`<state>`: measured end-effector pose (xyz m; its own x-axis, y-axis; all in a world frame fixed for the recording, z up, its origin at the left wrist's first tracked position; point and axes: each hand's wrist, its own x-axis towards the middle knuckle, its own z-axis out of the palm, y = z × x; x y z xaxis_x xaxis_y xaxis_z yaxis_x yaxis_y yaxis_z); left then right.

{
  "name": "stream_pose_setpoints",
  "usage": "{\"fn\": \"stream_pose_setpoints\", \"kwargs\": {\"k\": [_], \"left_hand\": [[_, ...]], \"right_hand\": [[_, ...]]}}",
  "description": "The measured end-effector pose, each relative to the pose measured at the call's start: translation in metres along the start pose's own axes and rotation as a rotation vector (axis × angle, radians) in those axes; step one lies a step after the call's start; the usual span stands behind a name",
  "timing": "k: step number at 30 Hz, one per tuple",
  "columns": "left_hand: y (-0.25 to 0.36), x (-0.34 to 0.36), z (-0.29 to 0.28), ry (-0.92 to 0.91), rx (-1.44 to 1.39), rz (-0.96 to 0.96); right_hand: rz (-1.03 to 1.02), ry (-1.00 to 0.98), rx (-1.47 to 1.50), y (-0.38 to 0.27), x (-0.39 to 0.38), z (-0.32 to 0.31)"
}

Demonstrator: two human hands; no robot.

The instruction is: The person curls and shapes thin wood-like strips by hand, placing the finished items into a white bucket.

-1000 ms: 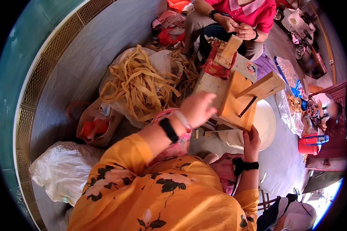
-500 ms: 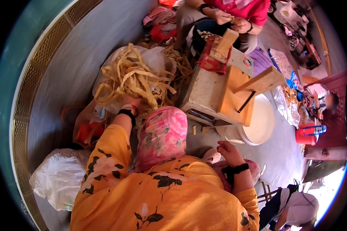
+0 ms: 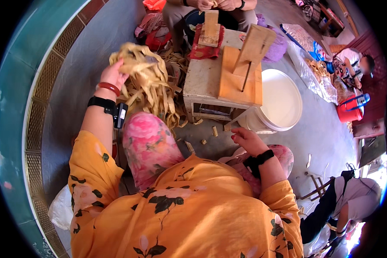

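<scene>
At the upper left, my left hand point(image 3: 115, 74) is closed on the top of a tangled bundle of long, flat, pale yellow strips point(image 3: 146, 71). The strips hang down beyond my left knee and spread toward a wooden stand; what they are made of I cannot tell. My right hand point(image 3: 249, 141) hovers near my right knee, fingers apart and loosely bent, with nothing visible in it. Ahead of it is the low stand point(image 3: 202, 79), carrying an orange-brown board point(image 3: 230, 88) with an upright wooden block point(image 3: 253, 47) and a dark thin rod point(image 3: 246, 77).
A white lidded bucket point(image 3: 281, 101) stands right of the stand. Across from me, another person's hands point(image 3: 215, 3) work above a dark tub point(image 3: 189, 21). Small wood scraps point(image 3: 214, 131) lie on the floor. A curved wall point(image 3: 79, 47) runs along my left, with a white sack point(image 3: 61, 208) beside it.
My left hand has risen out of the heap and moved left, bringing the bundle of strips with it. My right hand stays near my right knee. The view has shifted.
</scene>
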<state>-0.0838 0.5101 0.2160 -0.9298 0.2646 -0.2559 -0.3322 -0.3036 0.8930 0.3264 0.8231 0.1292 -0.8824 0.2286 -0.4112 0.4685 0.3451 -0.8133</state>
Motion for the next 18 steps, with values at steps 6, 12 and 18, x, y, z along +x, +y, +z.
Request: {"fn": "stream_pose_setpoints", "kwargs": {"k": [6, 12, 18], "left_hand": [[-0.01, -0.02, 0.031, 0.073, -0.262, -0.117], [-0.013, -0.061, 0.085, -0.055, -0.37, -0.115], [-0.033, -0.082, 0.102, -0.107, -0.523, -0.078]], "right_hand": [[-0.011, 0.061, -0.067, -0.01, -0.01, -0.005], [-0.038, 0.114, 0.008, 0.013, -0.001, -0.007], [-0.129, 0.054, -0.01, -0.01, -0.002, 0.002]]}}
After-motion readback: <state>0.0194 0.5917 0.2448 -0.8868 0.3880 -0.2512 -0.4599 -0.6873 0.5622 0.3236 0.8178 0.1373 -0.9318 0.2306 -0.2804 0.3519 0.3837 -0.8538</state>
